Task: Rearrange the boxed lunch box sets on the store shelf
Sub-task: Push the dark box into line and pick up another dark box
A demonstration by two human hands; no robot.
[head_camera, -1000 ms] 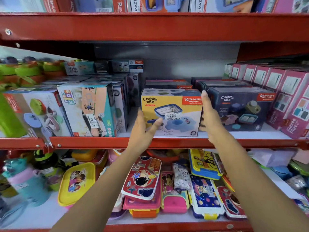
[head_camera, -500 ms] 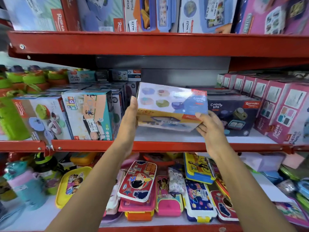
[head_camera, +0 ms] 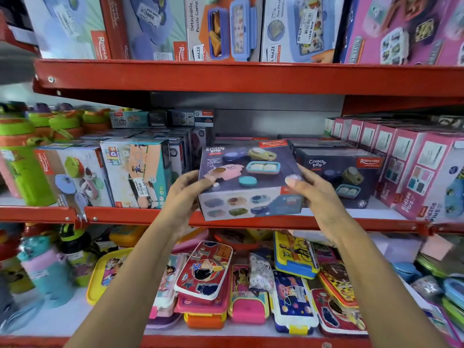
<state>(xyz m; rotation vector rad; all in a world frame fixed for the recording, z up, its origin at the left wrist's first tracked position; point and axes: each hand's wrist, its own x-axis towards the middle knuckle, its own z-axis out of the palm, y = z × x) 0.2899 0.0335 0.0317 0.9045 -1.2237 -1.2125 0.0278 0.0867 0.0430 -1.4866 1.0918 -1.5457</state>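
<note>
Head view: left hand (head_camera: 184,194) and right hand (head_camera: 317,194) grip the tilted Crunchy Bite box (head_camera: 247,182) between them.

— Where can you slip a hand in on the middle shelf (head_camera: 251,223)?
— Only the gap behind the held Crunchy Bite box (head_camera: 247,182). The Kids box (head_camera: 136,172) blocks your left, the shelved Crunchy Bite box (head_camera: 351,177) your right.

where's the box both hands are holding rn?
Head view, centre: the dark Crunchy Bite box is tilted, held between the left hand and right hand, at the middle shelf's front edge, left of a matching box.
</note>
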